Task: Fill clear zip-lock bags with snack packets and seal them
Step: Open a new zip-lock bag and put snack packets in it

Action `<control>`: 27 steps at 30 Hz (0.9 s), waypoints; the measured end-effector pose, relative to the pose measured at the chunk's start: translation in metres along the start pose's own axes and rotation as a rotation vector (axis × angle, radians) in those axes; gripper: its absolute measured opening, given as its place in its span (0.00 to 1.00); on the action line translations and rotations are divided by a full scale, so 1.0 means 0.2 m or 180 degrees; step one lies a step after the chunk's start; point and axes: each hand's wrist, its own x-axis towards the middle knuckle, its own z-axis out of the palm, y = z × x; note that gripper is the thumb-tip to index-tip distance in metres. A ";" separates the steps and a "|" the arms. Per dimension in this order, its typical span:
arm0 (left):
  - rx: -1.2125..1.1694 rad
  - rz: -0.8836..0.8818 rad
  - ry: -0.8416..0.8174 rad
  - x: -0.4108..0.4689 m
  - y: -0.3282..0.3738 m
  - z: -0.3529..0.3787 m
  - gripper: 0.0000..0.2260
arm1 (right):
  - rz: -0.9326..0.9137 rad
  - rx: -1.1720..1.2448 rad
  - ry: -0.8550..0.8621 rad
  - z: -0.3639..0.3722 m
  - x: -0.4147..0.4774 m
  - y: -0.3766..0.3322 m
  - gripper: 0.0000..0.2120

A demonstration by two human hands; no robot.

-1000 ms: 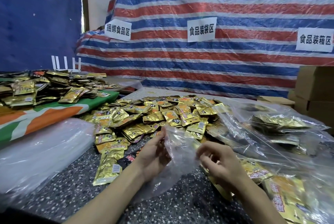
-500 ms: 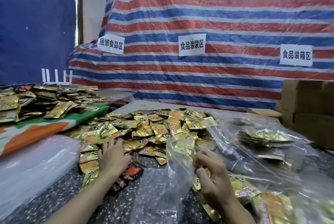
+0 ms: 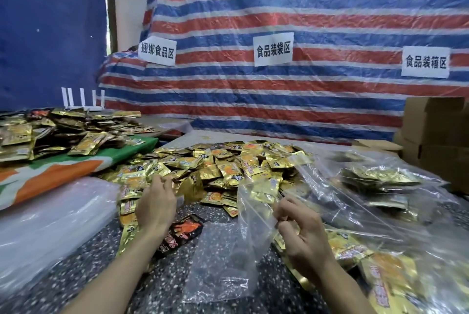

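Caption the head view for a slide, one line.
Right hand pinches a clear zip-lock bag while the left hand rests on the gold snack packets.

Snack packets (image 3: 228, 166) gleaming gold, orange print; tarp (image 3: 304, 4) showing red, blue, white stripes; tabletop (image 3: 279, 285) showing dark speckle.

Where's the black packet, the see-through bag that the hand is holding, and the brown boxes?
black packet (image 3: 183, 233): head view, on its red picture.
clear bag (image 3: 223, 260): head view, on its lower half.
cardboard boxes (image 3: 431, 126): head view, on the top box's front.
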 end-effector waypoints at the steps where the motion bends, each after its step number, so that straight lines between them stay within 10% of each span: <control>1: -0.0391 -0.0031 0.0076 0.00 0.02 -0.02 0.08 | -0.0021 0.0009 -0.0010 0.00 0.00 0.00 0.06; 12: -0.3199 -0.0171 -0.0460 -0.11 0.44 -0.35 0.12 | -0.0041 -0.0034 -0.0069 0.02 0.00 0.02 0.06; 27: -0.0496 0.1431 -0.1143 -0.18 0.96 -0.59 0.10 | -0.0386 -0.0242 0.0052 0.02 0.00 -0.04 0.04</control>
